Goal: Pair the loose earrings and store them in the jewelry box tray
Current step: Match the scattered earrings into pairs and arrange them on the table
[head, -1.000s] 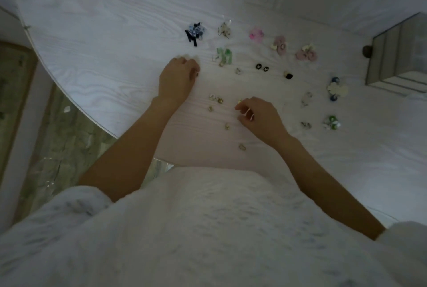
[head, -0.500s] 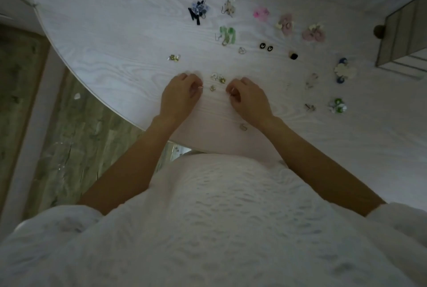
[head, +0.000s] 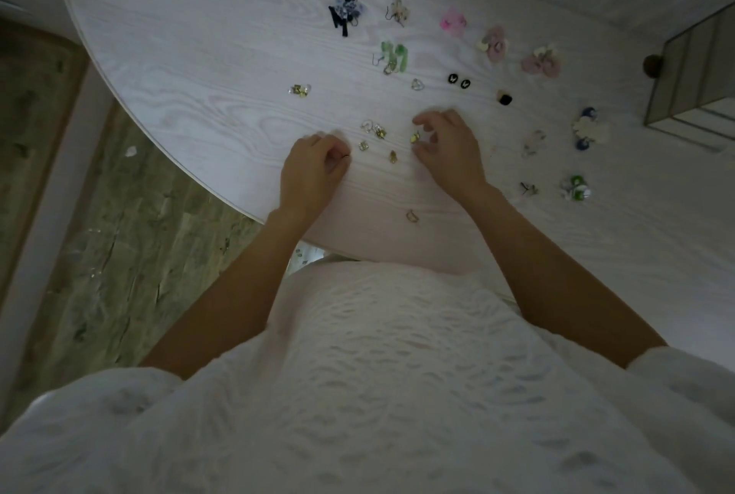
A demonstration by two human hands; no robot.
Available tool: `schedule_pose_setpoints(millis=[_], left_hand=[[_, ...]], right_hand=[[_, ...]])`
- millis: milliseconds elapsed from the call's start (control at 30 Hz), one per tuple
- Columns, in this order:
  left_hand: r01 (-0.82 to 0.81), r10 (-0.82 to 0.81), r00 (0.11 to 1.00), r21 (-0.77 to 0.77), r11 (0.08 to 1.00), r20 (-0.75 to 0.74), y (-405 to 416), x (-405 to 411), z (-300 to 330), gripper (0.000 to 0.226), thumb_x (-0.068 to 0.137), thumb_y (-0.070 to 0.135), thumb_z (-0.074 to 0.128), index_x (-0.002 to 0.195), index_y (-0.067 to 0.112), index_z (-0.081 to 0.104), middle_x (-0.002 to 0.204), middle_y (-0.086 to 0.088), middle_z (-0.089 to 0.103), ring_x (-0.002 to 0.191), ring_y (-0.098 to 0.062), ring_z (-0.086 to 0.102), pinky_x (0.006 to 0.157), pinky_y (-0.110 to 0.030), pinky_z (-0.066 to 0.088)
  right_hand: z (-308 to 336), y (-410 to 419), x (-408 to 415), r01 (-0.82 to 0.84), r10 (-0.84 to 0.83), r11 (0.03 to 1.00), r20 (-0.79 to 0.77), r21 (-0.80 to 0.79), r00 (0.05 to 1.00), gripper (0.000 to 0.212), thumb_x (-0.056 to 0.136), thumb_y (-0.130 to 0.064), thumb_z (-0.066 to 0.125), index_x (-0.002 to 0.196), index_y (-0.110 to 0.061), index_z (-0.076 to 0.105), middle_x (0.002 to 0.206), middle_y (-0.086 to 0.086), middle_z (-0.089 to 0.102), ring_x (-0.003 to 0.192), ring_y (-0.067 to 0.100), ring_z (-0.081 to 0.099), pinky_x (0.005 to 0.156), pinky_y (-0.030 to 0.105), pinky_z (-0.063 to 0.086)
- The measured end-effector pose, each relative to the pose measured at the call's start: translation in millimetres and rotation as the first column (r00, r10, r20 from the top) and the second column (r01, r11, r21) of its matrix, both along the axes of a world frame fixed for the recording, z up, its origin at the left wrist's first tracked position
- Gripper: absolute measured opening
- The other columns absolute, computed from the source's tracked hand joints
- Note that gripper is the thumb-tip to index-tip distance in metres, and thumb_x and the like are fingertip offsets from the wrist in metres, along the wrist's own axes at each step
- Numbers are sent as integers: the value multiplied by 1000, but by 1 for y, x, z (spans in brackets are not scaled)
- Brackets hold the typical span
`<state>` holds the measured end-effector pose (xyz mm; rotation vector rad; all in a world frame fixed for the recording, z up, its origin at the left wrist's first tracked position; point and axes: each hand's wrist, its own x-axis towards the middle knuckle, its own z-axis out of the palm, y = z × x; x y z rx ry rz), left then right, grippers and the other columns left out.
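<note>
Many loose earrings lie spread over the white table (head: 207, 56). My right hand (head: 451, 153) pinches a small gold earring (head: 415, 137) between thumb and fingers just above the table. My left hand (head: 314, 171) rests knuckles-down with its fingers curled under, and nothing shows plainly in it. Between the hands lie small gold pieces (head: 374, 129), a tiny stud (head: 362, 145) and a gold drop (head: 393, 156). A gold pair (head: 300, 90) sits apart to the left. The glass jewelry box (head: 700, 76) stands at the far right edge.
Farther back lie dark bow earrings (head: 346, 14), green ones (head: 393, 56), pink flowers (head: 495, 43), black studs (head: 459, 81) and a white-and-blue flower pair (head: 590, 127). A thin hoop (head: 413, 216) lies near the table's curved front edge. The floor drops off to the left.
My left hand left the gold pair at the left and drew back toward me. My right hand moved forward and up to the small gold cluster, still pinching an earring.
</note>
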<state>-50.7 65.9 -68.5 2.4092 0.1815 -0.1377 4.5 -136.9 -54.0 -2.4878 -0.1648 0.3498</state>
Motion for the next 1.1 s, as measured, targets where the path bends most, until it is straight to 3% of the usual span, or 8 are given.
schedule_pose_setpoints(millis=[100,267,500,633,700,833,933,1100], left_hand=[[-13,13,1000,-4,1000,-3,-1,-2,1,10,82,20,64,89,14,64,86,-4,63,84,-17,51,69,-21,32],[-49,49,999,12,999,-16,-5,-10,1,11,81,21,64,90,15,64,87,-3,63,86,-18,50,70,-22,32],[-32,33,999,54,998,-20,-14,-24,1,14,80,27,68,86,16,64,85,-2,64,89,-22,51,71,-25,36],[-21,21,1000,53,998,-13,-22,-40,-4,15,78,28,69,82,15,63,81,-1,64,87,-24,52,73,-25,36],[-33,34,999,48,998,-15,-28,-48,-3,14,78,26,70,83,14,64,83,-3,64,87,-25,53,74,-24,35],[-58,59,998,30,998,-15,-37,-62,-1,12,79,23,68,86,14,64,87,-4,64,89,-24,52,75,-22,33],[-87,88,996,37,996,-27,-40,-68,0,12,81,25,66,88,16,63,88,-3,63,91,-22,51,75,-22,34],[-106,106,994,27,994,-8,-39,-65,2,10,83,19,63,91,14,64,91,-4,63,86,-19,53,70,-23,36]], right_hand=[[-4,7,6,-39,39,999,25,0,999,13,83,-6,61,96,-5,63,102,11,57,85,20,55,74,22,41],[-4,2,-1,-111,112,992,11,-62,994,10,84,-18,63,87,-9,62,89,6,59,77,13,49,68,28,43],[0,-10,-28,-52,50,997,30,65,998,18,84,-16,63,102,-10,59,97,-5,44,80,7,44,63,1,31],[0,-31,-61,-144,156,981,-88,133,984,16,80,-18,68,93,-16,61,84,-2,51,67,9,48,65,19,42],[-4,-37,-74,-212,224,971,-113,108,968,21,78,-22,71,95,-17,60,87,-3,50,66,7,46,63,20,40],[-4,-31,-80,-275,278,959,-43,68,960,17,81,-18,67,97,-13,63,91,-4,50,74,8,46,68,21,36],[-4,-22,-79,-334,335,942,8,-12,942,10,86,-11,60,95,-9,63,95,6,58,75,14,53,67,26,44],[-7,-12,-64,-225,239,967,114,-123,964,10,87,-5,53,95,-5,59,97,12,60,75,23,57,63,29,42]])
